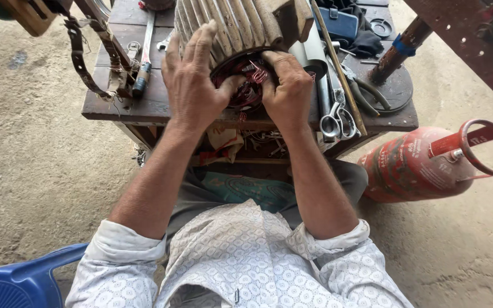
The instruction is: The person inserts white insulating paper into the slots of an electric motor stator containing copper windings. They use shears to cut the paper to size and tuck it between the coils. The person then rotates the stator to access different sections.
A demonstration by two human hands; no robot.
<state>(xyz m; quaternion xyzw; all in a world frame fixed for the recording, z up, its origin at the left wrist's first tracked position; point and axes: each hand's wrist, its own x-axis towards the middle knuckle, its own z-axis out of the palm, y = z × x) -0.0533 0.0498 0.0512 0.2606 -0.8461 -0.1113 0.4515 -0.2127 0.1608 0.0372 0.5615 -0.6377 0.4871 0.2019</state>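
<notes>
The left hand (192, 85) lies flat against the ribbed grey motor housing (232, 23), its fingers (198, 43) spread open along the fins. The right hand (286, 91) curls over the housing's open end, fingers bent and pressing into the reddish copper windings (245, 85) between both hands. The housing stands on the dark wooden table (121, 105). Just right of the right fingers lie scissors (338, 121); well beyond them, a red gas cylinder (423, 165) lies on the floor.
</notes>
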